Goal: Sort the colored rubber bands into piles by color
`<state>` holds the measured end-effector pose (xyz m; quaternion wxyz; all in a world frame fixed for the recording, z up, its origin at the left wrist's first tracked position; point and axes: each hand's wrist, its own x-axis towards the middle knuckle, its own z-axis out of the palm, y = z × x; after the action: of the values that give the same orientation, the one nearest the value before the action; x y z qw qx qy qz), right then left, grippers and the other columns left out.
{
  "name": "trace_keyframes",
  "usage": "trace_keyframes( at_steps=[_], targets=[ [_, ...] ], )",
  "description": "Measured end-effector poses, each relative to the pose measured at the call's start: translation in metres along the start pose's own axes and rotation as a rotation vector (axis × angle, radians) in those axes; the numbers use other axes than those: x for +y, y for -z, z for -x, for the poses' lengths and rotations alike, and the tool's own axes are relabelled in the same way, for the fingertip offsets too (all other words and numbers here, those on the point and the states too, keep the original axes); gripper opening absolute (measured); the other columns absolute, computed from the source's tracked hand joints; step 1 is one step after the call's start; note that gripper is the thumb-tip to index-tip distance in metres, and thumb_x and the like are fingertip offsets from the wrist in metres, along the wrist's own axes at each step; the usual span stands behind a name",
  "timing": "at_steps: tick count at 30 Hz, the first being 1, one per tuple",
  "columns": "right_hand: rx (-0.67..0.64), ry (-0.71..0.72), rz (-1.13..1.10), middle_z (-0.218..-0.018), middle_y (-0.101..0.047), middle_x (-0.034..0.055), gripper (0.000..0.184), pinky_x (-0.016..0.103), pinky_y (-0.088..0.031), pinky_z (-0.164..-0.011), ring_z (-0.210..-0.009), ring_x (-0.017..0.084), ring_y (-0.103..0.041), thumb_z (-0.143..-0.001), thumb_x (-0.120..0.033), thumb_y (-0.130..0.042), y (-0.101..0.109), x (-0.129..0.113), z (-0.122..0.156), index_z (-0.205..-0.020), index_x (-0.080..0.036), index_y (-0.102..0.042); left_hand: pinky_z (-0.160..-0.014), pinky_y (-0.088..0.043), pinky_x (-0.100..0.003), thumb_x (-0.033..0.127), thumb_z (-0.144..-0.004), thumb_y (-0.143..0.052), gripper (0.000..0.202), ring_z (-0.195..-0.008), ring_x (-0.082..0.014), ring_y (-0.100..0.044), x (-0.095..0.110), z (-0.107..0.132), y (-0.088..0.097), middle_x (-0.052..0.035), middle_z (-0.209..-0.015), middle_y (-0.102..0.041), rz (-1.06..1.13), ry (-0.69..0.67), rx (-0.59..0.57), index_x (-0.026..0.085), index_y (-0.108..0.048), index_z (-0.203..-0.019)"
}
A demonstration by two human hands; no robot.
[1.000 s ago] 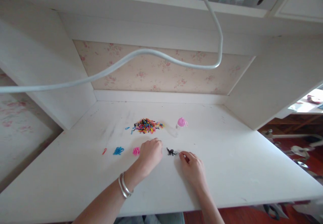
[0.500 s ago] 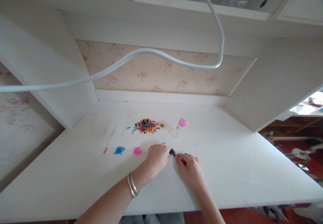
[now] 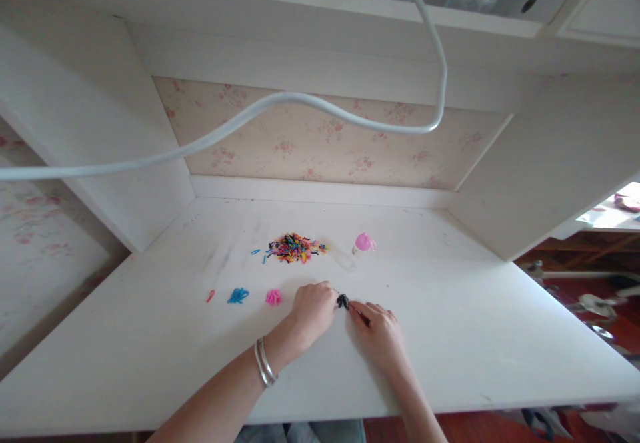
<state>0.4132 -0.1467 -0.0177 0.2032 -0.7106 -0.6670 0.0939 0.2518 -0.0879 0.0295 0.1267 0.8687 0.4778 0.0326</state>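
Note:
On the white desk [image 3: 150, 336], my left hand [image 3: 313, 306] and my right hand [image 3: 377, 328] meet at a small clump of black elastic bands [image 3: 343, 301]. Both hands have their fingers curled, fingertips pressing the clump from either side. A silver bangle sits on my left wrist. To the left lie a pink clump of bands [image 3: 273, 297], a blue clump [image 3: 238, 295] and a single red band [image 3: 211, 295]. Behind my hands is a mixed pile of coloured bands [image 3: 293, 248].
A small clear bottle with a pink cap [image 3: 361, 244] lies right of the mixed pile. A white cable [image 3: 300, 102] hangs across the alcove above the desk. White side panels stand left and right. Shelves overhead hold plastic bottles.
My left hand moved right and my right hand moved left, closing on the black bands, which went from a loose spread to a tight clump between my fingertips.

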Motion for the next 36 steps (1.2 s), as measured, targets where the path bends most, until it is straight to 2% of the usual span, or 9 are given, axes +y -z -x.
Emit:
trace_keyframes(
  at_steps=[6, 11, 14, 19, 22, 24, 27, 31, 36],
  targets=[
    [0.004, 0.014, -0.006, -0.080, -0.069, 0.0002, 0.030, 0.029, -0.036, -0.076, -0.083, 0.018, -0.060, -0.091, -0.035, -0.040, 0.000, 0.001, -0.001, -0.097, -0.032, -0.069, -0.068, -0.048, -0.029, 0.027, -0.089, -0.046, 0.022, -0.081, -0.0191, -0.066, -0.002, 0.010, 0.001, -0.0040, -0.091, -0.067, 0.011, -0.010, 0.029, 0.025, -0.067, -0.092],
    [0.059, -0.013, -0.107, -0.085, -0.070, 0.0027, 0.034, 0.027, -0.042, -0.078, -0.083, 0.018, -0.062, -0.092, -0.036, -0.037, -0.003, 0.006, 0.000, -0.097, -0.027, -0.070, -0.064, -0.047, -0.025, 0.027, -0.091, -0.042, 0.024, -0.075, -0.0160, -0.066, -0.020, 0.047, 0.011, 0.0001, -0.086, -0.067, 0.101, 0.055, 0.162, 0.028, -0.066, -0.088],
    [0.101, -0.062, -0.187, -0.089, -0.070, 0.0043, 0.037, 0.027, -0.046, -0.075, -0.083, 0.019, -0.063, -0.091, -0.040, -0.037, -0.007, 0.011, 0.000, -0.096, -0.026, -0.070, -0.071, -0.048, -0.022, 0.026, -0.092, -0.040, 0.026, -0.079, -0.0142, -0.066, -0.050, 0.085, 0.007, 0.0006, -0.088, -0.069, 0.221, 0.137, 0.251, 0.029, -0.066, -0.090],
    [0.089, -0.103, -0.259, -0.092, -0.070, 0.0035, 0.037, 0.026, -0.048, -0.071, -0.081, 0.019, -0.064, -0.089, -0.046, -0.038, -0.007, 0.007, -0.001, -0.095, -0.027, -0.070, -0.073, -0.052, -0.019, 0.038, -0.088, -0.046, 0.025, -0.077, -0.0141, -0.067, -0.124, 0.154, -0.022, -0.0010, -0.087, -0.071, 0.420, 0.308, 0.440, 0.026, -0.068, -0.094],
    [0.036, -0.028, -0.248, -0.093, -0.070, 0.0035, 0.036, 0.026, -0.047, -0.071, -0.080, 0.019, -0.064, -0.089, -0.044, -0.039, 0.001, -0.014, -0.008, -0.094, -0.027, -0.070, -0.069, -0.053, -0.018, 0.046, -0.083, -0.053, 0.028, -0.076, -0.0155, -0.068, -0.150, 0.177, -0.030, -0.0005, -0.085, -0.072, 0.520, 0.416, 0.565, 0.025, -0.070, -0.088],
    [-0.019, 0.034, -0.222, -0.092, -0.071, 0.0038, 0.036, 0.026, -0.046, -0.070, -0.078, 0.018, -0.064, -0.089, -0.042, -0.039, 0.007, -0.039, -0.017, -0.095, -0.026, -0.071, -0.066, -0.054, -0.019, 0.049, -0.081, -0.054, 0.031, -0.071, -0.0155, -0.067, -0.153, 0.180, -0.027, -0.0002, -0.081, -0.072, 0.568, 0.473, 0.609, 0.024, -0.070, -0.086],
    [-0.100, 0.090, -0.155, -0.089, -0.071, 0.0029, 0.032, 0.024, -0.043, -0.064, -0.073, 0.016, -0.064, -0.088, -0.038, -0.042, 0.010, -0.083, -0.037, -0.100, -0.026, -0.070, -0.062, -0.054, -0.020, 0.051, -0.081, -0.052, 0.034, -0.065, -0.0149, -0.065, -0.148, 0.177, -0.020, -0.0004, -0.078, -0.072, 0.639, 0.489, 0.603, 0.023, -0.070, -0.089],
    [-0.156, 0.128, 0.087, -0.088, -0.071, 0.0018, 0.031, 0.024, -0.041, -0.066, -0.080, 0.017, -0.065, -0.090, -0.034, -0.040, -0.002, -0.131, -0.072, -0.099, -0.030, -0.070, -0.065, -0.054, -0.021, 0.051, -0.080, -0.053, 0.036, -0.069, -0.0162, -0.066, -0.148, 0.177, -0.019, -0.0022, -0.081, -0.072, 0.720, 0.485, 0.591, 0.021, -0.070, -0.090],
    [-0.171, 0.118, 0.200, -0.091, -0.071, 0.0066, 0.032, 0.029, -0.044, -0.067, -0.085, 0.022, -0.066, -0.090, -0.034, -0.040, -0.029, -0.164, -0.109, -0.095, -0.028, -0.071, -0.062, -0.054, -0.023, 0.055, -0.078, -0.053, 0.041, -0.067, -0.0173, -0.064, -0.153, 0.181, -0.019, -0.0028, -0.077, -0.071, 0.821, 0.484, 0.582, 0.019, -0.070, -0.088]
  ],
)
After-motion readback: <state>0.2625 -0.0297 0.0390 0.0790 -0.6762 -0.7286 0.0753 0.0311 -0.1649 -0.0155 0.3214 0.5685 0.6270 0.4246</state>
